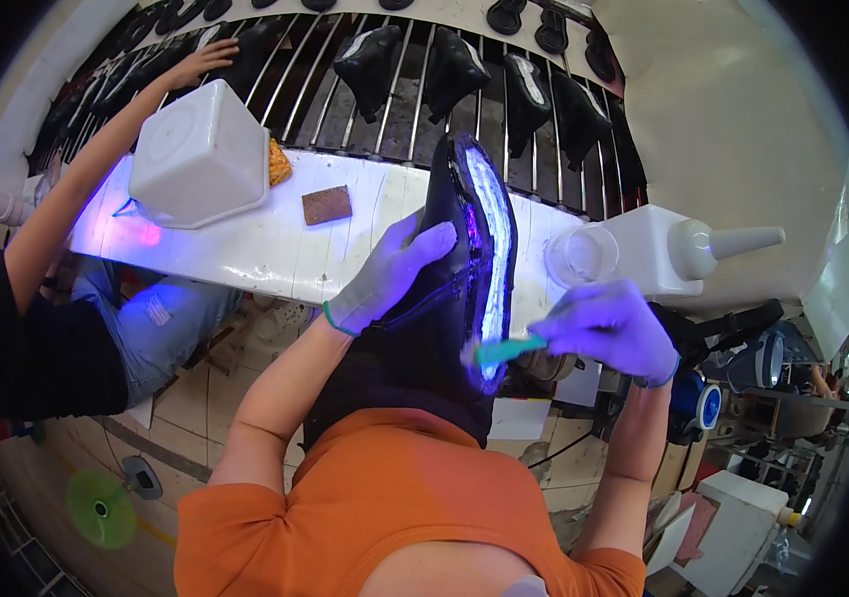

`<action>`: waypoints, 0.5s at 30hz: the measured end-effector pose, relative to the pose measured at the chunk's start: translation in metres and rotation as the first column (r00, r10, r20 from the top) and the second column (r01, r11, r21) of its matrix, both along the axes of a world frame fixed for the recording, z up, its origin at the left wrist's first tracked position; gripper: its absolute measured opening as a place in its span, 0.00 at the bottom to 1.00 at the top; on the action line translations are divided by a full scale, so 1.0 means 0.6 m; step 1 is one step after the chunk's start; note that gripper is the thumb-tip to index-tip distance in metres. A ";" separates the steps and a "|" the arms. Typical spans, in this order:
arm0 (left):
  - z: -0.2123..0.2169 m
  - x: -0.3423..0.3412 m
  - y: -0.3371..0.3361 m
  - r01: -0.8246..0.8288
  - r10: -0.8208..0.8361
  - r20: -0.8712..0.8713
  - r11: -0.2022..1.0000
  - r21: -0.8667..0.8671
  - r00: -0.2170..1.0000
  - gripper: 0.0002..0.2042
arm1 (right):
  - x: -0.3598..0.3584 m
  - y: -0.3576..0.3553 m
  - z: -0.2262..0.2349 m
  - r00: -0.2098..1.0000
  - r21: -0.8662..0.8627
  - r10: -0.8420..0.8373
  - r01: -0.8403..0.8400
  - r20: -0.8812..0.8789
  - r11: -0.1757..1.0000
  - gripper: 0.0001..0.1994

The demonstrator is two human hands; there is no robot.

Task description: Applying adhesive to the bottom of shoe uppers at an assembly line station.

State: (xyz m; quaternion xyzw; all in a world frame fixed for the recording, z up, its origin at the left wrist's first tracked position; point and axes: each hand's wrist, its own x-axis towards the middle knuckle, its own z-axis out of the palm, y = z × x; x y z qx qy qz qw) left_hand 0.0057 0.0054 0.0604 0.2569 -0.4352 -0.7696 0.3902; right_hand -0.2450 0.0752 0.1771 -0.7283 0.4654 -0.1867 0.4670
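Note:
A black boot [444,194] stands in front of me with its underside turned to the right. Its sole face carries a long band of wet coating [494,239] that glows bluish white under violet light. My left hand [384,281], in a light glove, grips the boot's shaft side, thumb lying over the leather. In my gloved right hand [608,323] is a green-handled brush [512,349]. The brush's bristles touch the sole near its lower end. Fingers of the right hand hide the rear of the handle.
On the white bench [245,261] stand a white square container [195,154], a brown block [327,205], a clear cup [581,256] and a white bottle with a spout [683,249]. Beyond, several black boots rest on a roller rack [399,124]. A co-worker's arm [76,189] reaches across at left.

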 end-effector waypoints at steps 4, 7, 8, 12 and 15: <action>0.000 -0.003 0.003 -0.007 0.007 0.005 1.000 0.022 1.000 0.21 | 0.005 -0.006 -0.012 0.998 -0.079 -0.067 0.068 0.023 0.995 0.10; -0.001 -0.004 -0.001 0.000 0.000 0.008 1.000 0.001 1.000 0.22 | 0.003 -0.024 -0.022 0.969 -0.241 -0.247 0.237 -0.014 0.941 0.10; 0.000 -0.007 0.002 -0.011 0.011 0.008 1.000 0.028 1.000 0.22 | 0.004 -0.020 -0.022 0.966 -0.230 -0.258 0.250 -0.008 0.941 0.11; 0.004 -0.003 -0.001 -0.009 0.009 0.000 0.996 0.091 1.000 0.23 | 0.003 -0.002 -0.023 0.980 -0.116 -0.197 0.198 0.019 0.973 0.12; 0.003 0.001 -0.004 0.034 -0.036 0.017 0.989 0.144 0.999 0.24 | 0.004 0.002 -0.016 0.993 -0.086 -0.109 0.112 0.047 0.990 0.13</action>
